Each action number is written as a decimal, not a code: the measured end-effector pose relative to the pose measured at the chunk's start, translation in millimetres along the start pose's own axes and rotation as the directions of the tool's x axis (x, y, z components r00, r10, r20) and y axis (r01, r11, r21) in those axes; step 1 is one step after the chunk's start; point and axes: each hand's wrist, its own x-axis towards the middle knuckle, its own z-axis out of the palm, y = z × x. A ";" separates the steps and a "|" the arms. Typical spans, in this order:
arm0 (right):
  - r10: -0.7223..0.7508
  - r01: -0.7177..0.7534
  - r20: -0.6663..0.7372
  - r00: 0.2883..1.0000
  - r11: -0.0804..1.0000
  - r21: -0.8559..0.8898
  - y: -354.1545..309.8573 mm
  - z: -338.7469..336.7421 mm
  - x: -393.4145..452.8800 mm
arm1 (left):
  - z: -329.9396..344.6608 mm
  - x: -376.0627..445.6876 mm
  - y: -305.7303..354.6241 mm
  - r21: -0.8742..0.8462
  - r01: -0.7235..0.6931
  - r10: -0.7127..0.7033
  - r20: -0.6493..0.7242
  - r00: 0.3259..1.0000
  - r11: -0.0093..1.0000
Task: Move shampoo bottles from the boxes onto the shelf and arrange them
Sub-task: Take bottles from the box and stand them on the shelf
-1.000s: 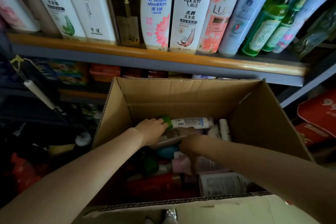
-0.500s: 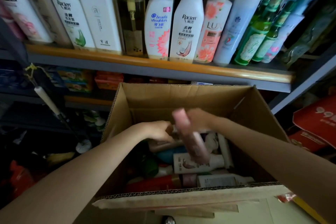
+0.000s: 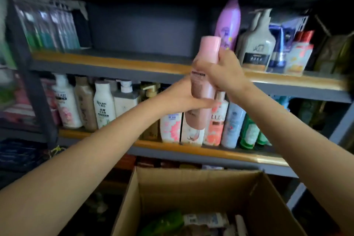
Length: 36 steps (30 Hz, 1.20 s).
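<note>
Dim store shelving fills the view, grey boards edged with wooden lips. Held up in front of it is the pink bottle (image 3: 206, 86), upright with its cap on top, level with the front lip of the upper shelf (image 3: 115, 61) and not yet resting on any board. The right hand (image 3: 222, 73) wraps its fingers round the bottle's upper body just under the cap; the left hand (image 3: 183, 97) curls against the lower part from the side, thumb along the bottle, steadying it.

Just behind the cap, toward the right end of the upper shelf, stand a purple bottle (image 3: 229, 23), a grey pump bottle (image 3: 258, 44) and some small packs; the middle of that shelf is bare, which looks like the likely spot. The lower shelf (image 3: 191, 147) already carries a full row of bottles along its front edge.

Below, the cardboard box (image 3: 191, 188) stands open, with several bottles lying inside, so I judge the job partly done, with more trips to come.
</note>
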 end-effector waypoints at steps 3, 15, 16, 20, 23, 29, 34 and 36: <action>-0.144 0.133 -0.214 0.966 0.989 -0.063 -34.0 -8.6 28.4 | -20.5 26.3 28.1 0.237 0.062 -0.009 -0.219 0.976 0.970; -0.215 0.209 0.016 0.976 0.961 0.181 -37.6 -39.2 112.5 | -93.5 104.0 35.2 -0.163 -0.006 -0.007 -0.082 0.997 0.987; -0.227 0.224 0.001 0.974 0.963 0.150 -36.8 -38.0 117.4 | -96.3 107.2 34.3 -0.168 -0.002 -0.009 -0.066 0.998 0.986; -0.285 0.285 0.009 0.959 0.958 0.019 -29.4 -26.8 127.0 | -104.1 113.7 23.0 0.004 0.082 -0.082 -0.056 0.995 0.997; -0.258 0.261 0.088 0.962 0.965 -0.026 -10.0 -17.7 131.4 | -101.0 119.0 6.8 0.094 0.146 -0.140 -0.071 0.988 0.985; 0.021 -0.059 0.303 0.953 0.991 0.117 15.7 -17.5 154.5 | -99.5 141.6 -24.0 -0.085 0.206 -0.211 -0.060 0.976 0.975; 0.292 -0.224 0.413 0.863 0.952 -0.207 33.8 4.3 168.0 | -102.1 162.1 -37.8 -0.192 0.300 -0.302 0.019 0.953 0.935; 0.302 -0.248 0.353 0.885 0.950 -0.190 38.2 12.7 176.9 | -102.3 169.1 -44.1 -0.165 0.341 -0.341 0.032 0.940 0.925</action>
